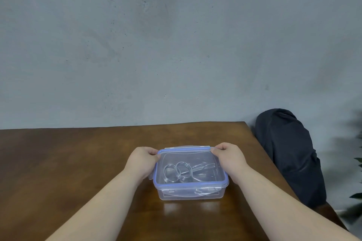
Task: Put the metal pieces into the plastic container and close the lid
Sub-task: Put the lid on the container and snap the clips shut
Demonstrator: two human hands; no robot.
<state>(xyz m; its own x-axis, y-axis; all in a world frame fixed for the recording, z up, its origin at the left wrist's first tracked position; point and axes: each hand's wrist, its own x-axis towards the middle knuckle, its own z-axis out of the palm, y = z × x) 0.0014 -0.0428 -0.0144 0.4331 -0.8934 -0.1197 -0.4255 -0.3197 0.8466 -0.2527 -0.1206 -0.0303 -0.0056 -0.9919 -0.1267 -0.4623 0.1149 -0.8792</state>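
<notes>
A clear plastic container (191,193) with a blue-rimmed lid (188,150) stands in the middle of the brown table (78,162). The lid lies on top of it. Shiny metal pieces (180,171), bent wire rings and loops, lie inside and show through the lid. My left hand (142,160) holds the lid's far left corner and left side. My right hand (229,157) grips the far right corner, thumb and fingers pinching the rim. The front latch flap (192,190) hangs down at the near side; the far flap (186,147) sticks out behind.
A grey concrete wall rises behind the table. To the right, past the table's edge, a dark cloth-covered shape (288,154) leans by the wall. Green plant leaves (357,162) show at the far right edge.
</notes>
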